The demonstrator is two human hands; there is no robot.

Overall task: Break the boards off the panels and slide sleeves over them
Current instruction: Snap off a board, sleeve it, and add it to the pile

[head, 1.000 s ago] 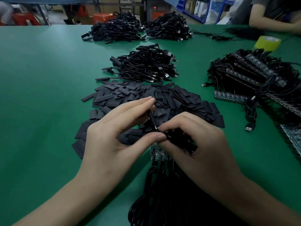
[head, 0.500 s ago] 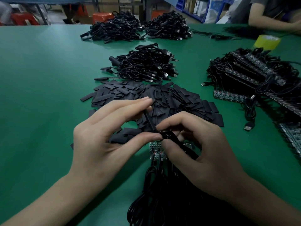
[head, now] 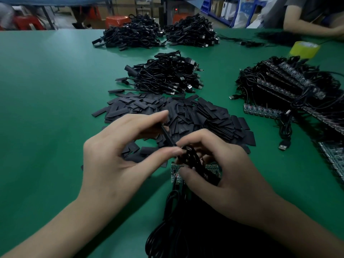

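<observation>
Noted the left hand (head: 119, 161) pinching a black sleeve (head: 167, 135) edge-on between thumb and near-straight fingers, just above the near edge of the sleeve pile (head: 186, 116) on the green table (head: 46, 108). The right hand (head: 229, 175) had its fingers curled tight round a black cable (head: 190, 157), whose end met the sleeve's lower tip; I could not see the join itself behind the fingers. A panel (head: 175, 175) lay on the table under both hands, with cable heaps (head: 163, 75) beyond and more panels (head: 264, 110) off right.
</observation>
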